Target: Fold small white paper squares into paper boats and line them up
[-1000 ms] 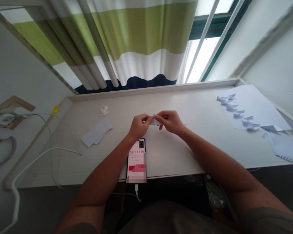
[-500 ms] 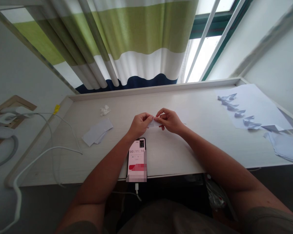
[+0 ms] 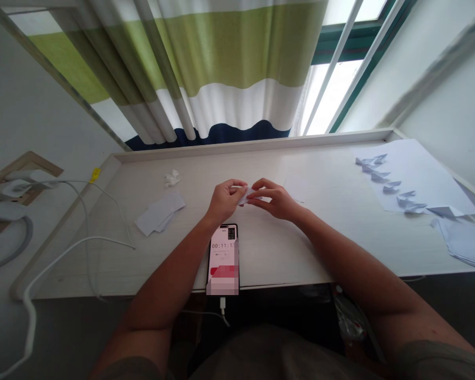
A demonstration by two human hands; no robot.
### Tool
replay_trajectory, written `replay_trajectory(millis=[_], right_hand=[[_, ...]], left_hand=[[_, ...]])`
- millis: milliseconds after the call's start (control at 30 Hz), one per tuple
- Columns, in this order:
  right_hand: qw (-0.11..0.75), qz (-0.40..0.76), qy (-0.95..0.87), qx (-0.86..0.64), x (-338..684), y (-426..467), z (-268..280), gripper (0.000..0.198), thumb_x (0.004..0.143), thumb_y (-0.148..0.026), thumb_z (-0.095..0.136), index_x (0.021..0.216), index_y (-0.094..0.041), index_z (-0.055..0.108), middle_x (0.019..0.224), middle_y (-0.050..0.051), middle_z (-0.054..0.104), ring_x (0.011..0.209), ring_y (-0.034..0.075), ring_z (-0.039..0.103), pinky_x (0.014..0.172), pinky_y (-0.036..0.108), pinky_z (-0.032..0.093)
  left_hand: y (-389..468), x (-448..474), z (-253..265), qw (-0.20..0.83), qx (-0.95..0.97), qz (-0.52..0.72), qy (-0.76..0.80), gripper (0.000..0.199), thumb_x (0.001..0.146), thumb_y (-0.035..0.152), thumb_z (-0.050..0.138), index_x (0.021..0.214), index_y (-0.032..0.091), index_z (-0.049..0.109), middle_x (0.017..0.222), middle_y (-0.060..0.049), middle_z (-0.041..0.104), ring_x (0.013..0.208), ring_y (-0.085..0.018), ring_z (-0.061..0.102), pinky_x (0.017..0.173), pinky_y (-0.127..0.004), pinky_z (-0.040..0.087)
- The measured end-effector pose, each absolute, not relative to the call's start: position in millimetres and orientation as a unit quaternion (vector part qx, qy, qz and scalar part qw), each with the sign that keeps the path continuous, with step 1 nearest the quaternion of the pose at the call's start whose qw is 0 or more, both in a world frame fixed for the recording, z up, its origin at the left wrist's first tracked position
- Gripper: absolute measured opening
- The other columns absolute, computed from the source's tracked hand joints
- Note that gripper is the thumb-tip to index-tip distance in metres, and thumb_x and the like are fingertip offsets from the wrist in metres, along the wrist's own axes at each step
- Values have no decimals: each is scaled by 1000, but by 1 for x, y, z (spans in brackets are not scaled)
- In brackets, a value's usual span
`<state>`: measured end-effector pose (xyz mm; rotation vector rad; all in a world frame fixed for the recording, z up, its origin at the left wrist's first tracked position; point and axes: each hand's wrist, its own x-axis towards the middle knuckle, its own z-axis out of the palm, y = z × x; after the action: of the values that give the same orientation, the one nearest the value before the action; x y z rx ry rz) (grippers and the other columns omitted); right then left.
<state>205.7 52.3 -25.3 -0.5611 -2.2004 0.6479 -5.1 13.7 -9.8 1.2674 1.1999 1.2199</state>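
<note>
Between my hands, above the middle of the desk, is a small folded piece of white paper (image 3: 244,197). My left hand (image 3: 225,200) is closed on its left side, thumb on top. The fingers of my right hand (image 3: 274,198) pinch its right side, with the index finger and thumb meeting over the paper. Much of the paper is hidden by fingers, so its exact folds cannot be made out. Behind my right hand a thin white sheet (image 3: 295,184) lies flat on the desk.
A phone (image 3: 224,258) with a running timer lies below my hands, a cable plugged in. Loose paper slips (image 3: 160,212) and a crumpled tissue (image 3: 172,178) are at left. Several folded paper figures (image 3: 391,186) stand at right near a paper stack (image 3: 461,243). White cables (image 3: 79,241) cross the left side.
My right hand's fingers have shifted on the paper, with thumb and index finger now stretched further over it. The paper is tilted differently. The whole view has moved slightly.
</note>
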Motion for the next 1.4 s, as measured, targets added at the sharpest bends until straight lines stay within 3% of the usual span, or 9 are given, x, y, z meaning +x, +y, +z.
replay_trajectory(millis=[100,233,400,633,767,1000,1067,1267,1400], right_hand=[[383,237,-864,-226,205,52,-25,21,108,-40,67,105,-26,81,116,11,70,103,25,69,90,43,61],[418,229,-842,-253,203,51,-21,27,109,-43,62,98,-23,75,109,12,72,97,25,69,88,43,60],[464,324,-758,-324,200,48,-14,39,98,-60,76,85,-23,69,92,7,72,85,22,69,78,39,60],[499,492,-640,-316,193,51,-19,55,72,-66,95,89,-22,67,78,1,73,70,17,67,68,34,58],[504,536,-611,-292,191,50,-19,55,74,-62,96,103,-22,69,75,-1,72,69,16,69,66,32,59],[466,553,-621,-303,195,52,-18,54,79,-66,91,101,-20,72,68,-1,74,63,16,70,62,30,58],[472,535,-627,-312,195,52,-18,53,79,-66,90,99,-20,72,67,-1,73,61,16,69,60,31,58],[495,524,-606,-335,193,50,-15,47,80,-61,90,97,-21,72,67,-2,72,62,16,70,64,33,63],[487,572,-569,-335,197,51,-9,48,74,-58,95,94,-20,74,72,0,75,67,17,71,67,34,65]], left_hand=[[12,-5,-9,490,525,503,482,39,82,44,87,106,18,70,74,-3,79,63,-15,69,65,-27,53],[10,-4,-7,498,553,500,443,31,85,42,85,99,19,68,85,-3,81,76,-16,73,76,-29,54],[9,-4,-6,500,603,476,399,32,86,41,86,103,17,73,102,-8,82,93,-19,77,89,-35,57],[14,-2,-11,492,551,529,418,38,77,44,95,89,17,70,83,-4,80,77,-16,73,76,-29,57],[13,0,-8,513,531,537,408,46,76,42,97,99,21,63,81,-2,81,74,-16,75,72,-28,57],[15,-6,-13,526,524,508,437,44,84,50,90,99,19,62,77,-3,80,70,-21,79,72,-34,62],[15,-7,-14,477,560,496,461,34,92,46,83,102,20,63,78,-3,79,73,-22,79,73,-36,63],[9,-4,-8,95,766,475,423,6,98,25,76,103,22,76,121,-10,80,118,-28,73,105,-50,59],[7,-2,-7,100,812,428,385,17,104,28,70,117,22,78,129,-12,80,122,-28,73,106,-50,60]])
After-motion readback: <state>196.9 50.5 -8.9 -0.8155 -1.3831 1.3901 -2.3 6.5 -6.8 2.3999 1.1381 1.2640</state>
